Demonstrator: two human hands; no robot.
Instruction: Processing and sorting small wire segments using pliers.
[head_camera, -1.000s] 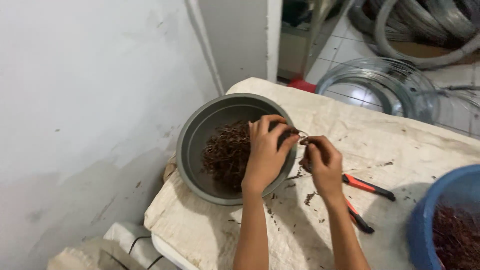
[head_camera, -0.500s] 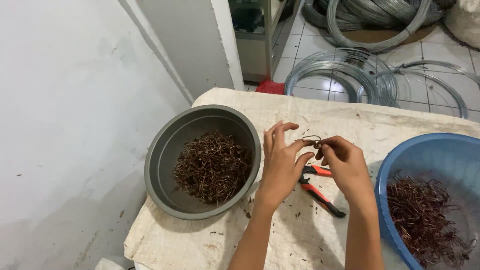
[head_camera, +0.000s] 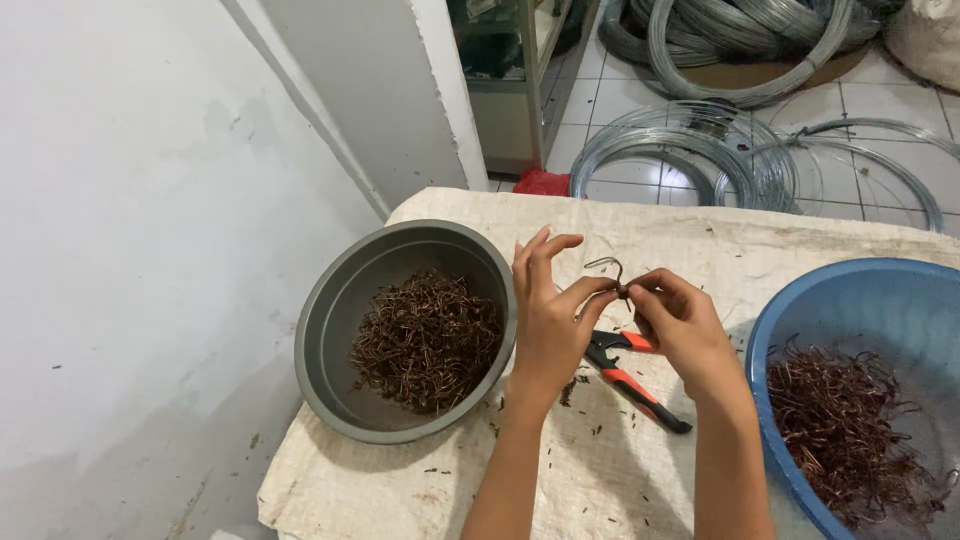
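Above the tabletop (head_camera: 700, 240) centre, the left hand (head_camera: 548, 322) and right hand (head_camera: 685, 325) are pinching a bent wire hook (head_camera: 606, 268) with closed fingers, steadying both ends; pliers (head_camera: 632, 380) are lying at 6 o'clock.

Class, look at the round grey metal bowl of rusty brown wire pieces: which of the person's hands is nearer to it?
The left hand is nearer, just beside the round grey metal bowl at its right rim. The right hand is farther right, above the orange-handled pliers.
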